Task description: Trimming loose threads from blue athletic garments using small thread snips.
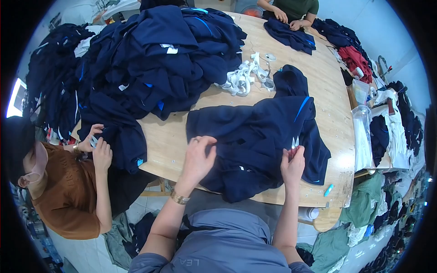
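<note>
A navy garment with a bright blue stripe [255, 123] lies spread on the table in front of me. My left hand [199, 157] is over its left edge, fingers bent and thumb apart, with nothing visible between them. In my right hand [292, 166] is a pair of thread snips [295, 142], its silver blades pointing up and away from me and a bit of red showing at the grip. That hand is at the garment's right part, below the blue stripe. A small white label [241, 168] shows on the cloth near the front.
A big heap of navy garments [150, 59] covers the table's far left. White strips [241, 79] lie beyond my garment. A co-worker in brown [68, 191] sits at left with snips; another person's hands [291, 22] work at the far side. A turquoise tool [328, 190] lies near the right edge.
</note>
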